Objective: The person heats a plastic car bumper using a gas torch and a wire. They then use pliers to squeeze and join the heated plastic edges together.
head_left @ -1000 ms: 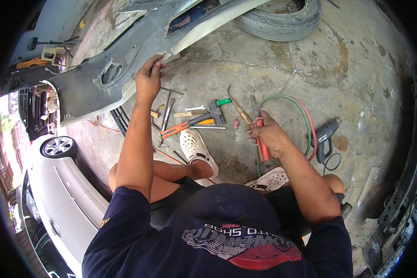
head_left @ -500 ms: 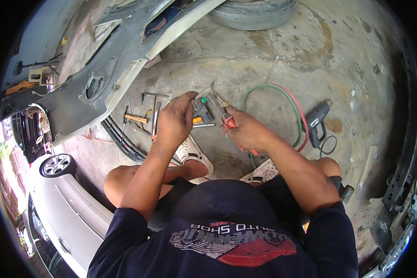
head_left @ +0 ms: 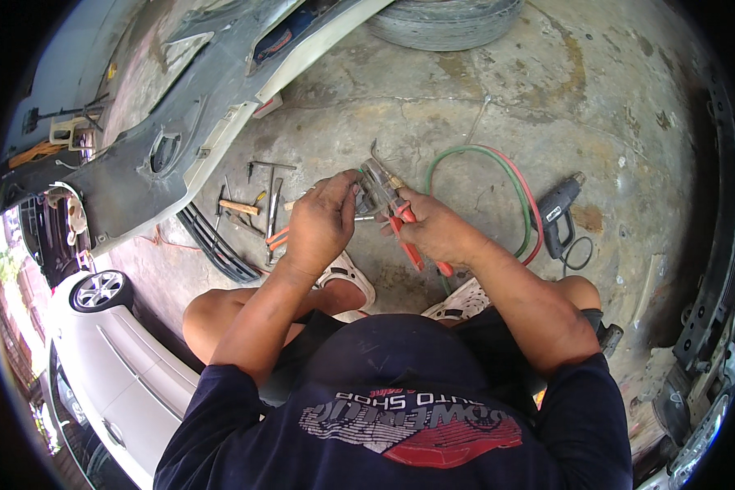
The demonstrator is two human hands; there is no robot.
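Observation:
Red-handled pliers [head_left: 407, 243] are gripped in my right hand [head_left: 439, 227], their handles spread and their metal jaws pointing away from me. A gas torch with a brass fitting [head_left: 395, 180] and a thin bent tube sticks out of the same hand, beside the jaws. My left hand [head_left: 322, 222] is closed in a pinch close to the plier jaws. A bit of green shows at its fingertips, but what they hold is too small to make out. Below the jaws, a dark grey object [head_left: 367, 200] is partly covered by my left hand.
Several hand tools, among them a wooden-handled hammer [head_left: 239, 207], lie left of my hands. Green and red hoses [head_left: 524, 192] loop to the right, near a heat gun [head_left: 559, 214]. A large car bumper [head_left: 139, 167] stands at left, a tire [head_left: 449, 24] at the far side.
My left hand has shifted slightly right and nearer, its fingertips now by the plier jaws. In my right hand the pliers' handles have spread wider. Orange-handled pliers at left show more.

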